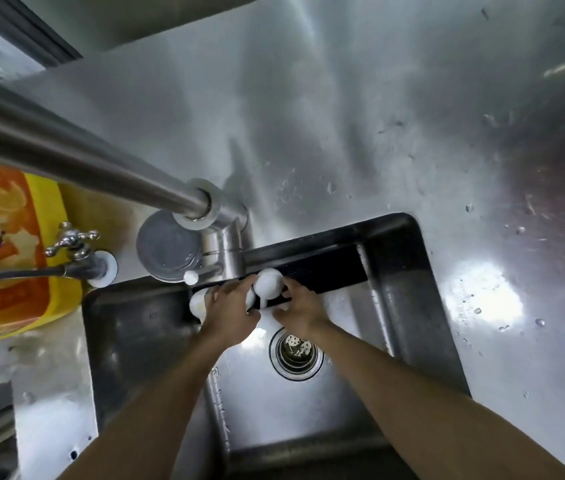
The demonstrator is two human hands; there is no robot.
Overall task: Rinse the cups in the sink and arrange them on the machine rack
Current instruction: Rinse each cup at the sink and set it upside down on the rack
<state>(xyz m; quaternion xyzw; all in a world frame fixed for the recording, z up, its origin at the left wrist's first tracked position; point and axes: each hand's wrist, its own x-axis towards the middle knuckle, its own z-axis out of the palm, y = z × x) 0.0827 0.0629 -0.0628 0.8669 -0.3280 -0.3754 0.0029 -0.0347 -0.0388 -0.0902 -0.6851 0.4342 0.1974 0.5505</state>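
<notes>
Both hands are at the far edge of the steel sink [419, 306], below the faucet. My right hand [300, 308] holds a white cup [268, 281], bottom up, and water runs down from it into the basin. My left hand [231, 311] grips another white cup [198, 303], whose pale rim shows at the left of my fingers; most of it is hidden under the hand. A black perforated rack strip [326, 271] runs along the sink's back edge behind the cups.
A thick steel faucet pipe [83, 161] crosses from the upper left to its base [218, 216]. A small tap with a hose [76, 251] and a yellow-orange container [4, 244] stand at left. The drain strainer [296, 351] lies mid-basin. Wet steel counter lies to the right.
</notes>
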